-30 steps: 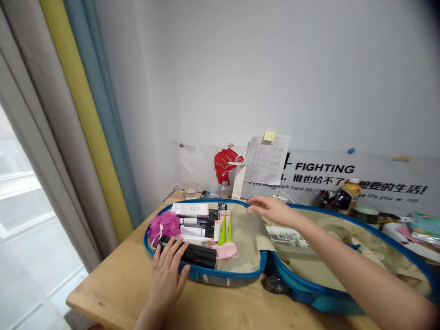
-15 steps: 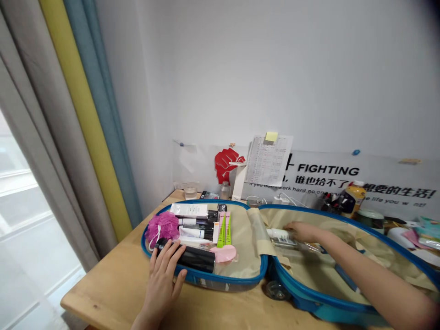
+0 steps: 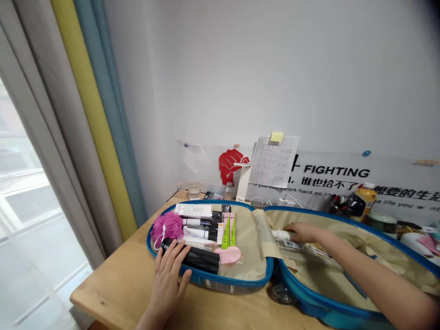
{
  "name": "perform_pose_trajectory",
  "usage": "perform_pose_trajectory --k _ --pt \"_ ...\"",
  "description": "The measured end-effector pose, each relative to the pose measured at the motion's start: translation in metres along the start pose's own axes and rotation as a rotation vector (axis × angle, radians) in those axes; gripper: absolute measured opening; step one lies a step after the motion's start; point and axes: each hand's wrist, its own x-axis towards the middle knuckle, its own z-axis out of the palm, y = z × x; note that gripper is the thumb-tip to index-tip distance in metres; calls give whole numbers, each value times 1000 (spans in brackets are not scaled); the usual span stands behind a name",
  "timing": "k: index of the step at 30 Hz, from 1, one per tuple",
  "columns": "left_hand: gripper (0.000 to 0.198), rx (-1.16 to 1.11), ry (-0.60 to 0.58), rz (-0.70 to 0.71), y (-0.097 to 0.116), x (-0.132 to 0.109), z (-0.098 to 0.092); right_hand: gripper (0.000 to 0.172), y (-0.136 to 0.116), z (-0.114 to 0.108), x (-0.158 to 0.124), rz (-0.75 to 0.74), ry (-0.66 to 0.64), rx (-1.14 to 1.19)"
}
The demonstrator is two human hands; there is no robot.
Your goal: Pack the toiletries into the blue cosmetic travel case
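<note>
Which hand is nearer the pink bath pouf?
Left. The left hand rests just in front of the pouf; the right hand is in the other half of the suitcase.

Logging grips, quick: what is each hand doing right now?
Left hand: open, flat on the black bottle.
Right hand: on the white tube; grip cannot be told.

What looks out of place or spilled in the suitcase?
Nothing stands out. The toiletries lie in rows in the left half of the suitcase, nothing spilled; left hand rests on the black bottle, right hand on a white tube in the other half.
</note>
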Motion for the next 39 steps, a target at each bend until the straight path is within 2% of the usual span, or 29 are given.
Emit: perform_pose_trajectory --k 3,8,14,16,18,21,26,29,33,39 --pt "47 6 -11 -11 0 -1 1 23 -4 0 1 -32 -71 -10" --pt "47 5 -22 -11 -2 -4 4 25 -4 -7 0 15 -43 5" --pt "46 0 -16 -15 0 -3 3 30 5 -52 -33 51 91 137" --pt "46 -3 -17 -16 0 -2 2 40 -2 -68 -42 48 160 194" --pt "45 -2 -25 -21 0 -2 2 51 -21 -80 -44 30 211 244" --pt "45 6 -35 -23 0 -3 2 53 -69 -81 -34 -77 234 284" --pt "45 12 -36 -16 1 -1 1 47 -172 -50 -5 -354 198 252" --pt "44 21 -25 -15 2 0 0 46 -220 -27 11 -437 167 195" --pt "45 33 -43 -10 1 0 -1 41 -258 -5 30 -451 168 122" --pt "46 15 -40 -5 2 0 -1 41 -284 11 43 -449 200 53"
